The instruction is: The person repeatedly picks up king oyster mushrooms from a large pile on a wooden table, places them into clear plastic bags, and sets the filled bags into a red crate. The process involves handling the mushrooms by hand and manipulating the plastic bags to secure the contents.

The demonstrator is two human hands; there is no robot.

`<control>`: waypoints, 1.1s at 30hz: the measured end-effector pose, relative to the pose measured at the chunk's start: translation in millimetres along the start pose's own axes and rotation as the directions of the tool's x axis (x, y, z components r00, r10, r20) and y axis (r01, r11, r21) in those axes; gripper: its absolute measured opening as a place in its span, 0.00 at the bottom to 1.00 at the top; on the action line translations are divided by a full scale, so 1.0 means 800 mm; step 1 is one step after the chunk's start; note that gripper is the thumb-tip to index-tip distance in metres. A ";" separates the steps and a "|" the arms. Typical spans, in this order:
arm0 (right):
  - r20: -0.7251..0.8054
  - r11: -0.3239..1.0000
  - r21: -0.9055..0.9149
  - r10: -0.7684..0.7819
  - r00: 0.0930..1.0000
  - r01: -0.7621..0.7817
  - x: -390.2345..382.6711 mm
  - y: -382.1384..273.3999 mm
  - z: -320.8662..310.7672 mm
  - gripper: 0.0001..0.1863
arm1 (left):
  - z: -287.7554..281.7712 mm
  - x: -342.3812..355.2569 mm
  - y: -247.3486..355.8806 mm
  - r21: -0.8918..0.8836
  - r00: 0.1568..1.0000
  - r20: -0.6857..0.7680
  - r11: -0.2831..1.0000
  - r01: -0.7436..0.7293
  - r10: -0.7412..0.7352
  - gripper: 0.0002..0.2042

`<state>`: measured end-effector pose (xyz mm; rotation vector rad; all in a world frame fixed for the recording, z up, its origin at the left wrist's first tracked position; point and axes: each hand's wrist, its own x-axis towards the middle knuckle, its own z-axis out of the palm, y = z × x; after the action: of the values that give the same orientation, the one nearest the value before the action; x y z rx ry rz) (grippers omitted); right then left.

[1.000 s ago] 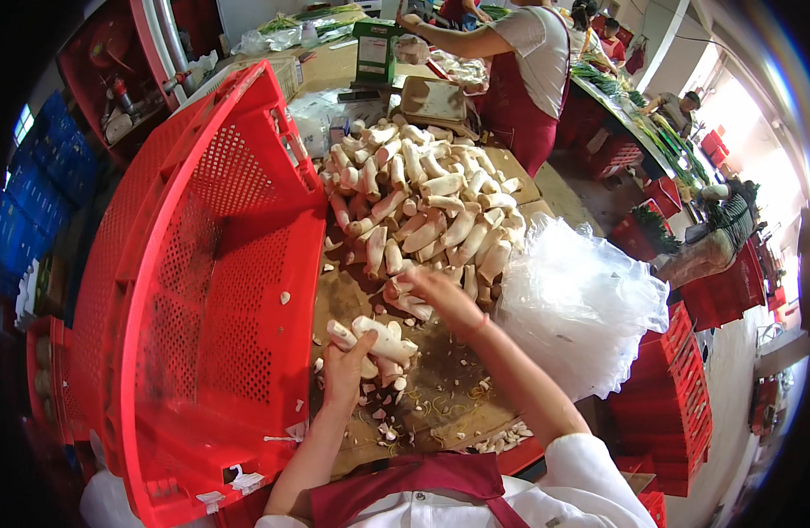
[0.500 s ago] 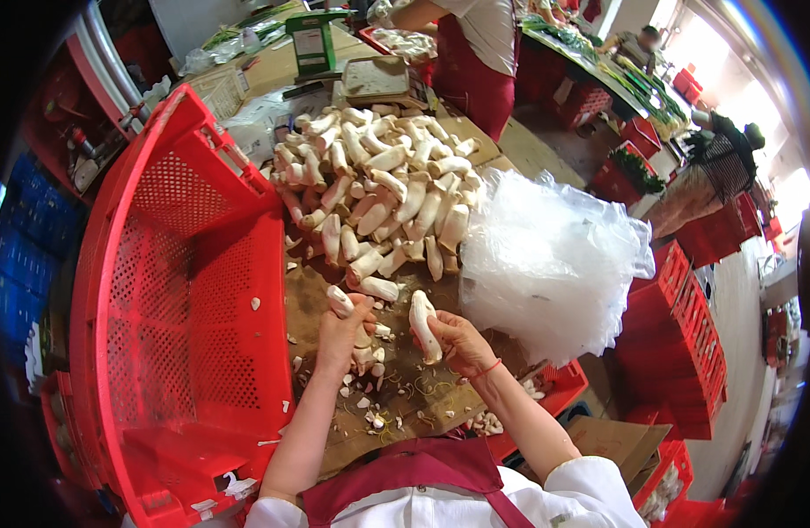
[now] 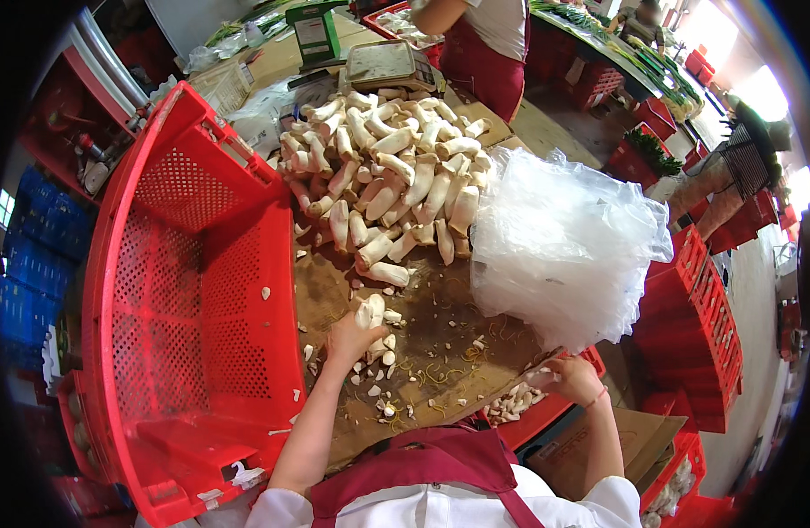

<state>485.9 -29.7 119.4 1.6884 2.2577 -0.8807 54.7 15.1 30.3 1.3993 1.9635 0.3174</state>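
My left hand [image 3: 341, 341] is closed round a pale king oyster mushroom [image 3: 370, 310] above the brown work surface, next to small trimmed pieces [image 3: 383, 352]. At the lower right, my right hand [image 3: 577, 380] is over a red crate [image 3: 590, 359] at the table's edge. Its fingers pinch a whitish mushroom [image 3: 539, 379], partly hidden by the hand. Small mushrooms [image 3: 513, 403] lie in that crate below. Beyond my hands rises a big heap of king oyster mushrooms [image 3: 392, 176].
A large red perforated crate [image 3: 238, 308] stands tilted at my left. Clear plastic bags [image 3: 568, 246] are stacked right of the heap. Behind it are a scale [image 3: 383, 63] and a green stand [image 3: 314, 35]. A cardboard box [image 3: 598, 449] sits at lower right; a co-worker [image 3: 488, 53] stands across.
My right hand has moved right and toward me, from above the table to over the red crate, with its mushroom. My left hand stays near the same spot, still gripping a mushroom.
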 end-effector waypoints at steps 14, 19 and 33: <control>-0.249 0.627 0.674 -0.304 0.920 0.390 0.098 -0.165 0.068 0.13 | -0.045 0.047 0.057 -0.933 0.951 0.234 0.322 0.162 0.200 0.18; -0.279 0.692 0.575 -0.337 0.899 0.437 0.110 -0.159 0.093 0.12 | -0.146 0.146 0.134 -0.656 0.902 -0.420 0.652 -0.379 0.102 0.22; -0.242 0.820 0.452 -0.266 0.933 0.351 0.119 -0.147 0.087 0.10 | -0.203 0.409 0.285 0.713 0.888 0.113 0.586 -0.384 0.445 0.39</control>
<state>332.4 -11.8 58.2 1.6424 2.6390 -1.5555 57.0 429.4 147.4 2.4121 1.8657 -0.2610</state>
